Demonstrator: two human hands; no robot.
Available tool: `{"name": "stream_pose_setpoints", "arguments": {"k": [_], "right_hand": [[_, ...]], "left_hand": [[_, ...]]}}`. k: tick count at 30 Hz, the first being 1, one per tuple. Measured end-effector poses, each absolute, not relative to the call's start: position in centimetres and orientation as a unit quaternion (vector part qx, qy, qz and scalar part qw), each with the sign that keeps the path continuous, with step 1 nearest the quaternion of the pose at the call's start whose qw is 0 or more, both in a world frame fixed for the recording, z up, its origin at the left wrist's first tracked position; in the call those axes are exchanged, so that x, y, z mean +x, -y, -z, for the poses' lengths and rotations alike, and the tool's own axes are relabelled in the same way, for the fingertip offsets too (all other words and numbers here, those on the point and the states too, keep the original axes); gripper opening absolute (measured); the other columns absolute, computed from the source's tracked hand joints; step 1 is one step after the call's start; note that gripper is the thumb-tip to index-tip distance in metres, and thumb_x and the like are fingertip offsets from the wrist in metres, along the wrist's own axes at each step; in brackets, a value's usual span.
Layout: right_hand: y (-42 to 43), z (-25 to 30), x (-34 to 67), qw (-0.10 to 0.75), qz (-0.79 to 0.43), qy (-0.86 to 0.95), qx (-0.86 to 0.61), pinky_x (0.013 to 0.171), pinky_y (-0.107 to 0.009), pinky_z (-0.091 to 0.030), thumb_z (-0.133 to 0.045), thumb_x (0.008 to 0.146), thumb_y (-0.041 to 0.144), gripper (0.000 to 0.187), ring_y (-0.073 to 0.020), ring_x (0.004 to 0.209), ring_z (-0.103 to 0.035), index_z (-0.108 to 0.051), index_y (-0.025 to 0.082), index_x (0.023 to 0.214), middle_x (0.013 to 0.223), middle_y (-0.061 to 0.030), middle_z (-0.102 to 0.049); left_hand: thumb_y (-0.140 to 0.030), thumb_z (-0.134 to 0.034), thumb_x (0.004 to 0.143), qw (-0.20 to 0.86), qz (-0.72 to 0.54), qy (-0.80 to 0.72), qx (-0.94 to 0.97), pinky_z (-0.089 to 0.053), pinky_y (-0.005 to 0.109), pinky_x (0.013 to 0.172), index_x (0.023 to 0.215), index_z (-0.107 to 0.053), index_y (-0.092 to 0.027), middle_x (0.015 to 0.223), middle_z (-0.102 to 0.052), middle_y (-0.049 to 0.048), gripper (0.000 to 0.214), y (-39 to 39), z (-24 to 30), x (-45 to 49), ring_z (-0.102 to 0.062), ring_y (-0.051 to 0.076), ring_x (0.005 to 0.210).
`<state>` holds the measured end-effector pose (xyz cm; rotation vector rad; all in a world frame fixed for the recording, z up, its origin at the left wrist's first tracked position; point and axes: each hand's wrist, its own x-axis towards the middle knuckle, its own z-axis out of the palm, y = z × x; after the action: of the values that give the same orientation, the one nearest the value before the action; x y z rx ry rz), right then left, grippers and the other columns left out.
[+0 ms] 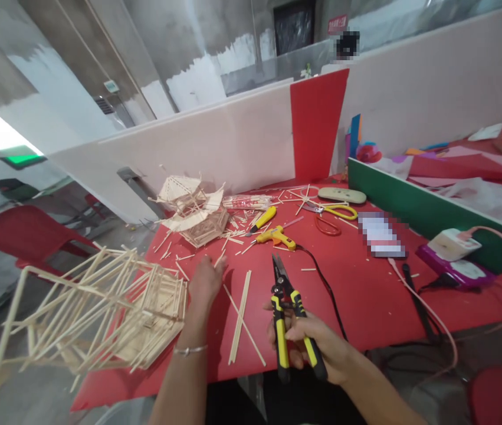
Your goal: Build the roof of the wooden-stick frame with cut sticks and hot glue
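Note:
My right hand (pixel 306 339) is wrapped round the black and yellow handles of a pair of snips (pixel 284 319), whose blades point away from me and stand slightly apart. Across the table my left hand (pixel 206 282) has its fingers drawn together at a short wooden stick (pixel 220 256); the grip is partly hidden. Several longer wooden sticks (pixel 242 313) lie between my hands, one crossing the others. Left of my left wrist is a large open frame built of sticks (pixel 144 307). Behind that hand stands a smaller stick model with tiered roofs (pixel 193 212).
On the red table (pixel 343 295) lie a yellow glue gun (pixel 277 237) with a black cord, a yellow utility knife (pixel 263 219), scissors (pixel 339 211) and scattered stick pieces. A phone (pixel 381 235) and a charger (pixel 454 243) with cables are at right. White partitions (pixel 251 141) stand behind.

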<state>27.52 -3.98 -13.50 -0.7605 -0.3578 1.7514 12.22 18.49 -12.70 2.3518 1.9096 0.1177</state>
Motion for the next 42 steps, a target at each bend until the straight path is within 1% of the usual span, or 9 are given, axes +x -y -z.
{"name": "stream_pose_setpoints", "arguments": {"k": [4, 8, 21, 26, 30, 35, 37, 40, 42], "right_hand": [[4.0, 14.3, 27.2, 0.536, -0.777, 0.13, -0.304, 0.04, -0.02, -0.043, -0.06, 0.062, 0.02, 0.068, -0.0127, 0.056, -0.057, -0.049, 0.016, 0.129, 0.082, -0.0049, -0.068], [4.0, 14.3, 26.7, 0.509, -0.792, 0.139, -0.308, 0.04, -0.02, -0.044, -0.061, 0.062, 0.019, 0.067, -0.0152, 0.061, -0.061, -0.049, 0.015, 0.128, 0.081, -0.0052, -0.067], [4.3, 14.5, 26.8, 0.527, -0.772, 0.132, -0.331, 0.041, -0.019, -0.042, -0.059, 0.066, 0.017, 0.062, -0.0153, 0.065, -0.062, -0.048, 0.014, 0.127, 0.081, -0.0051, -0.067], [4.0, 14.3, 26.5, 0.526, -0.769, 0.13, -0.339, 0.042, -0.019, -0.042, -0.059, 0.065, 0.017, 0.061, -0.0117, 0.058, -0.059, -0.047, 0.012, 0.124, 0.082, -0.0046, -0.067], [4.0, 14.1, 26.2, 0.52, -0.772, 0.134, -0.341, 0.042, -0.019, -0.04, -0.059, 0.064, 0.018, 0.062, -0.0127, 0.059, -0.059, -0.046, 0.012, 0.125, 0.08, -0.0043, -0.067], [4.5, 13.4, 26.6, 0.519, -0.766, 0.144, -0.352, 0.043, -0.02, -0.041, -0.059, 0.062, 0.018, 0.065, -0.0145, 0.063, -0.061, -0.046, 0.013, 0.125, 0.08, -0.0039, -0.067], [4.4, 13.1, 26.9, 0.522, -0.758, 0.151, -0.361, 0.043, -0.02, -0.04, -0.059, 0.062, 0.018, 0.063, -0.0135, 0.062, -0.06, -0.047, 0.013, 0.123, 0.079, -0.003, -0.067], [3.8, 12.7, 26.8, 0.526, -0.745, 0.169, -0.375, 0.047, -0.021, -0.04, -0.06, 0.061, 0.019, 0.059, -0.013, 0.062, -0.059, -0.051, 0.015, 0.119, 0.08, -0.0024, -0.067], [3.4, 12.5, 26.6, 0.525, -0.734, 0.191, -0.386, 0.051, -0.023, -0.04, -0.059, 0.062, 0.019, 0.05, -0.0131, 0.065, -0.058, -0.056, 0.015, 0.111, 0.08, -0.0028, -0.067]], "left_hand": [[-0.016, -0.037, 0.092, 0.047, -0.059, -0.625, 0.777, -0.045, 0.032, 0.074, 0.1, -0.06, -0.011, 0.098, -0.064, 0.0163, 0.025, -15.1, 14.3, 9.9, -0.064, 0.024, 0.086], [-0.008, -0.041, 0.087, 0.012, -0.07, -0.629, 0.774, -0.042, 0.031, 0.071, 0.091, -0.064, -0.013, 0.095, -0.061, 0.0138, 0.024, -12.5, 15.3, 9.3, -0.06, 0.022, 0.08], [-0.022, -0.042, 0.093, -0.063, -0.121, -0.637, 0.758, -0.039, 0.031, 0.067, 0.085, -0.068, -0.016, 0.09, -0.068, 0.0103, 0.027, -11.0, 14.4, 9.7, -0.063, 0.023, 0.082], [-0.036, -0.034, 0.097, 0.017, -0.047, -0.652, 0.757, -0.039, 0.031, 0.061, 0.088, -0.064, -0.015, 0.079, -0.07, 0.0127, 0.038, -9.3, 13.4, 11.1, -0.066, 0.026, 0.074], [-0.038, -0.042, 0.093, 0.071, -0.024, -0.663, 0.745, -0.041, 0.034, 0.063, 0.089, -0.063, -0.011, 0.085, -0.07, 0.0203, 0.034, -9.1, 14.5, 12.1, -0.067, 0.03, 0.08], [-0.031, -0.035, 0.095, 0.198, -0.156, -0.633, 0.732, -0.044, 0.03, 0.062, 0.079, -0.055, -0.018, 0.074, -0.067, 0.0085, 0.03, -9.8, 12.8, 11.6, -0.065, 0.022, 0.07], [-0.034, -0.03, 0.098, 0.236, -0.283, -0.582, 0.725, -0.046, 0.03, 0.068, 0.081, -0.052, -0.02, 0.075, -0.066, 0.0041, 0.031, -10.2, 10.9, 11.3, -0.064, 0.019, 0.073], [-0.033, -0.039, 0.096, 0.249, -0.516, -0.463, 0.676, -0.046, 0.034, 0.085, 0.087, -0.048, -0.022, 0.078, -0.064, 0.0016, 0.017, -10.7, 8.9, 11.2, -0.065, 0.019, 0.091], [-0.031, -0.044, 0.095, 0.276, -0.583, -0.412, 0.643, -0.047, 0.035, 0.088, 0.095, -0.048, -0.022, 0.085, -0.063, 0.0017, 0.01, -11.0, 9.0, 11.3, -0.065, 0.018, 0.093]]}}
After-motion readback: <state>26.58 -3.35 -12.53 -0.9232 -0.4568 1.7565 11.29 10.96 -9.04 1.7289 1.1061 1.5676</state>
